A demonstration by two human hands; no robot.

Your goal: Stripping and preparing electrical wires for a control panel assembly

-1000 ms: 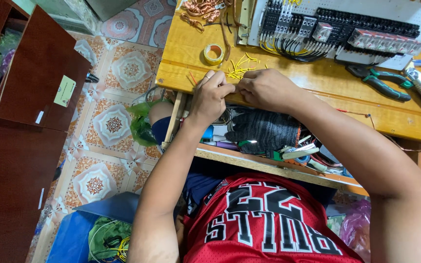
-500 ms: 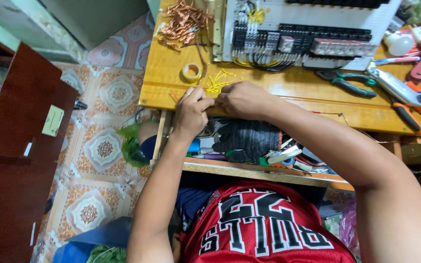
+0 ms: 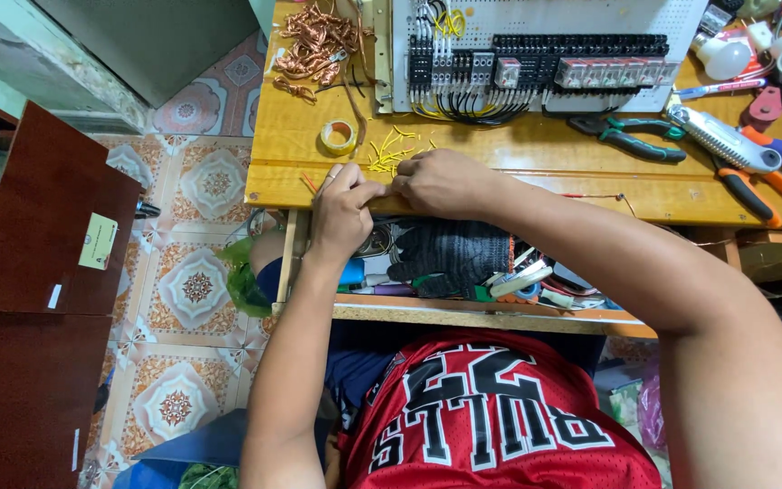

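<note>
Hands meet at the front edge of the wooden worktop (image 3: 536, 172): left hand (image 3: 344, 210) and right hand (image 3: 445, 181) both pinch something thin between the fingertips, too small to make out. Yellow wire bits (image 3: 395, 149) lie just beyond them, a tape roll (image 3: 338, 137) beside those. Green pliers (image 3: 631, 138) sit further right, a wired panel (image 3: 536, 54) behind.
</note>
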